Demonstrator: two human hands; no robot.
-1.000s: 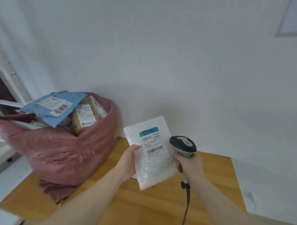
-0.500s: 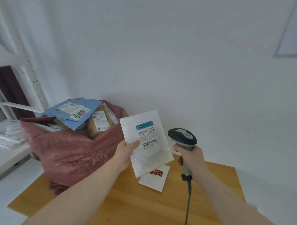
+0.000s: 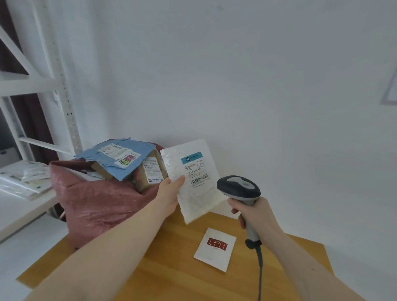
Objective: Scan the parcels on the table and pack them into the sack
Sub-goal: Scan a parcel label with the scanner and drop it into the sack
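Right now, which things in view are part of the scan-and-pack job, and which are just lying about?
Part of the job:
- white bubble mailer, held up by left hand
- barcode scanner, gripped by right hand
- red sack, already holding parcels
- small white packet, flat on the wooden table

Lying about:
- papers on the white shelf

Sack (image 3: 99, 200) on table (image 3: 175, 276) at left, parcels (image 3: 123, 160) in it; flat packet (image 3: 216, 248) right of it.

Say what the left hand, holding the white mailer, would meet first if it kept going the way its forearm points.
Probably the wall: the left hand and white mailer look just right of the red sack, though depth is unclear.
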